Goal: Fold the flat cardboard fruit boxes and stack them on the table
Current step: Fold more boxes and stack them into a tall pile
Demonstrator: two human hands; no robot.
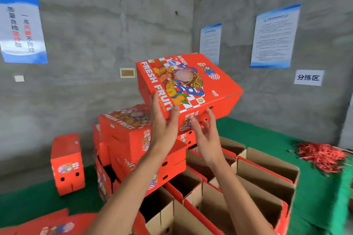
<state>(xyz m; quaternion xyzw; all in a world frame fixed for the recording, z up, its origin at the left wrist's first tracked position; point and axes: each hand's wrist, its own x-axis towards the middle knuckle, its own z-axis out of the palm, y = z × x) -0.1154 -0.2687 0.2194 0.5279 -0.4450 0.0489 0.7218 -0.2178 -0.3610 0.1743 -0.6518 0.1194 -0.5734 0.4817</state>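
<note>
Red folded box tilts above the stack; left hand presses it with straight fingers, right hand loosely spread beneath.

Red box with blue-white checkered print; green table cover; grey wall.
</note>
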